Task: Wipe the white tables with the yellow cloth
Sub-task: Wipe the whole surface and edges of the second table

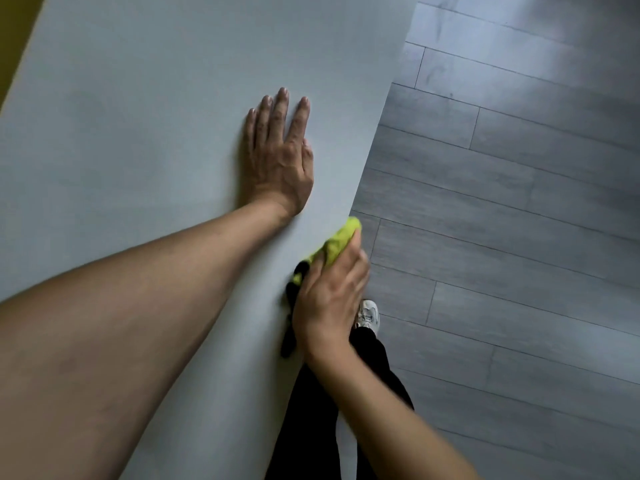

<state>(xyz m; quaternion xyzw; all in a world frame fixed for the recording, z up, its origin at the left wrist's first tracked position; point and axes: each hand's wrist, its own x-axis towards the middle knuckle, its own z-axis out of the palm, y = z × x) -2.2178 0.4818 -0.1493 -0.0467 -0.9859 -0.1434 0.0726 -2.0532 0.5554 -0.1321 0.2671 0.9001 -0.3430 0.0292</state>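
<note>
The yellow cloth [337, 242] sits bunched right at the desk's [138, 133] near edge, and the right hand [329, 299] is curled over it, fingers clamped round the fabric, pressing it against the rim. A dark trim or strap of the cloth [294, 306] trails back under the wrist; just what it is I can't tell. The bunch runs lengthwise along the edge, so any stroke from here looks set to follow that rim line away from the body. The left hand [280, 150] lies flat on the white top just beyond the cloth, fingers straight and spread, gripping nothing, bracing by the look of it. It lies well inboard, so the right hand is the one on the job. The desk surface is plain white, sweeping off up and left. To the right, grey plank flooring [502, 202]. Below, dark trousers [311, 427] and a pale shoe [369, 315] stand beside the desk edge.
</note>
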